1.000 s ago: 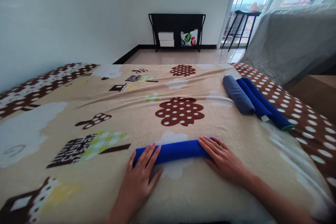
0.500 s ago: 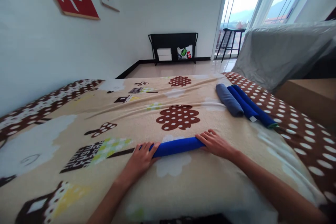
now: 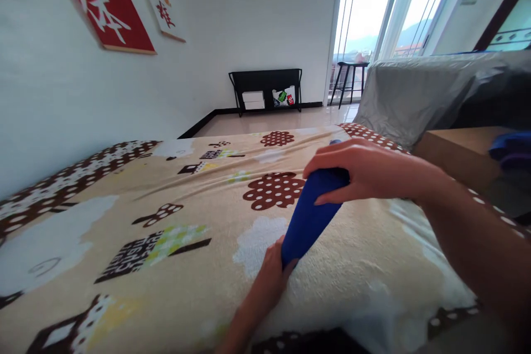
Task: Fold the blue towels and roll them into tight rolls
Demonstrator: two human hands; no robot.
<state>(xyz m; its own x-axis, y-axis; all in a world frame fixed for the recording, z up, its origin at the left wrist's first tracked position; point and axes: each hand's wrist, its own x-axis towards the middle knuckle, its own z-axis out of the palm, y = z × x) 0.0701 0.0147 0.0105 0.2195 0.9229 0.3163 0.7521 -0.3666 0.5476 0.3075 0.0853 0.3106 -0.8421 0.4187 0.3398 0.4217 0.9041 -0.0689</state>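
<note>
While the blue roll is lifted off the bed at one end, it slants steeply: its long axis runs from low and near the person, up and away toward the right. The right hand has the high, far end. Its grip is wrapped over the top of the roll, fingers curled across the cloth and thumb beneath, pressing it. The left hand meets the low, near end just above the bed. Its fingers are hidden behind the roll, so I cannot tell whether that grip is closed or only props the end. The roll lies between the two hands, with the left one nearer the body and the right one farther out and higher. Whether the low end touches the bed I cannot tell. To the right are a wooden box and a grey cover draped over furniture. Far off stand a black shelf and a stool by the window, and a red hanging is on the left wall.
</note>
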